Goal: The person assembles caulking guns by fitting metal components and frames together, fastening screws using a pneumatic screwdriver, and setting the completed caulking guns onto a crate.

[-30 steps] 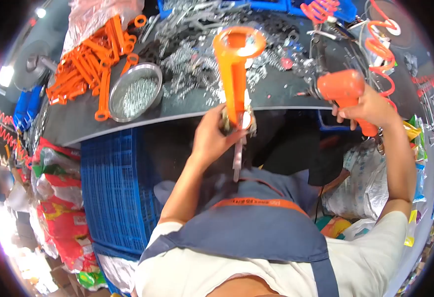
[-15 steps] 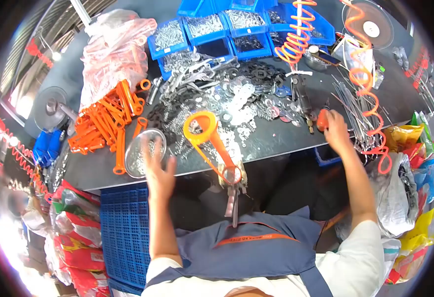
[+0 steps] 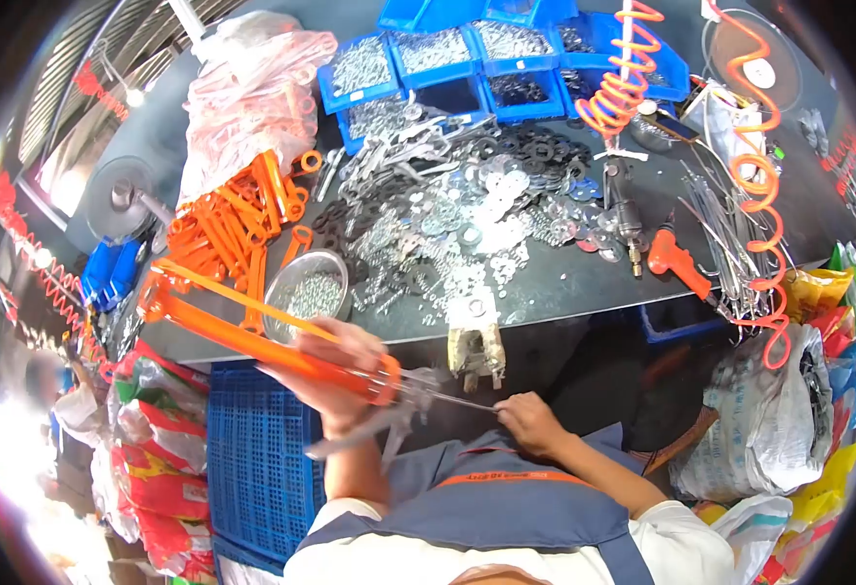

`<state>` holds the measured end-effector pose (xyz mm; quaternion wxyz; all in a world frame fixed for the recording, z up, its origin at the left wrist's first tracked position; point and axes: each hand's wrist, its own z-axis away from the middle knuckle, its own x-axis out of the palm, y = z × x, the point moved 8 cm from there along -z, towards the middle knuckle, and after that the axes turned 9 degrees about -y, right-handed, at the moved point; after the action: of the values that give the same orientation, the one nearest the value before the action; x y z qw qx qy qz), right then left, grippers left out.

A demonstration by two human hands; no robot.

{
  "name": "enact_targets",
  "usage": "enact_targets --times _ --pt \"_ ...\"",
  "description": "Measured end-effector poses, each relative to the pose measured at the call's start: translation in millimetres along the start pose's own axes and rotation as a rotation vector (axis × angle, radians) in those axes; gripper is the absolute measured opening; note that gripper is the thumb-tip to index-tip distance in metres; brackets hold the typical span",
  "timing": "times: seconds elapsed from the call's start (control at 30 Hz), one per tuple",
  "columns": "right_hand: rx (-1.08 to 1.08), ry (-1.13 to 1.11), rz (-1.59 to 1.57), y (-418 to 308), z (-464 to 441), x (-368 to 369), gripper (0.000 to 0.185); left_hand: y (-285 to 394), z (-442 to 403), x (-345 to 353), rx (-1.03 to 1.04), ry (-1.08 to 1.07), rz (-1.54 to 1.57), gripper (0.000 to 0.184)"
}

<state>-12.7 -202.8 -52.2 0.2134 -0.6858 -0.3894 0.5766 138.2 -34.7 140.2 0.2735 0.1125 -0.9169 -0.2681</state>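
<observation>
An orange caulking gun (image 3: 242, 341) with a metal handle lies slantwise in front of the bench edge, held by my left hand (image 3: 325, 385) wrapped around its orange frame. My right hand (image 3: 535, 424) pinches the end of its thin metal rod (image 3: 465, 401). The metal handle and trigger (image 3: 394, 419) are blurred. Just beyond the gun, a metal bowl (image 3: 335, 265) of small parts stands on the bench. Between and beyond my hands, a metal holding fixture (image 3: 475, 336) juts from the bench edge, with nothing standing in it.
Orange gun frames (image 3: 218, 229) are heaped at the left. Washers and metal parts (image 3: 486, 200) cover the middle, below blue bins (image 3: 437, 54). A red-orange power tool (image 3: 676, 261) and metal rods (image 3: 720, 224) lie right, near a coiled orange hose (image 3: 759, 195). A blue crate (image 3: 257, 458) stands below.
The caulking gun has left the fixture and is in my left hand, tilted leftward. My right hand has let go of the red-orange power tool and moved to the rod. The view has shifted slightly.
</observation>
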Motion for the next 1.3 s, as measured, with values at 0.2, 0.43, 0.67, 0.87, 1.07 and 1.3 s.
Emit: enact_targets --times 0.2,0.43,0.67,0.87,1.07,1.3 --pt "0.305 -0.134 -1.796 -41 3 -16 0.043 41 31 -83 0.145 0.352 0.28 0.055" --pt "0.031 0.085 -0.498 -84 -44 -32 0.028 -65 42 -30 -0.151 0.562 0.312 0.073" --pt "0.029 0.247 -0.081 -11 -110 -106 0.011 -78 42 2 -0.171 0.325 -0.142 0.081" --pt "-0.194 -0.225 0.291 17 -166 -67 0.014 -111 36 18 -0.114 -0.036 -0.816 0.067" --pt "-0.104 0.204 -0.049 14 -147 -120 0.018 -130 33 12 -0.199 -0.05 -0.629 0.065" --pt "-0.438 0.484 -0.353 -116 -124 -188 0.016 -132 35 4 -0.211 0.013 -0.584 0.051"
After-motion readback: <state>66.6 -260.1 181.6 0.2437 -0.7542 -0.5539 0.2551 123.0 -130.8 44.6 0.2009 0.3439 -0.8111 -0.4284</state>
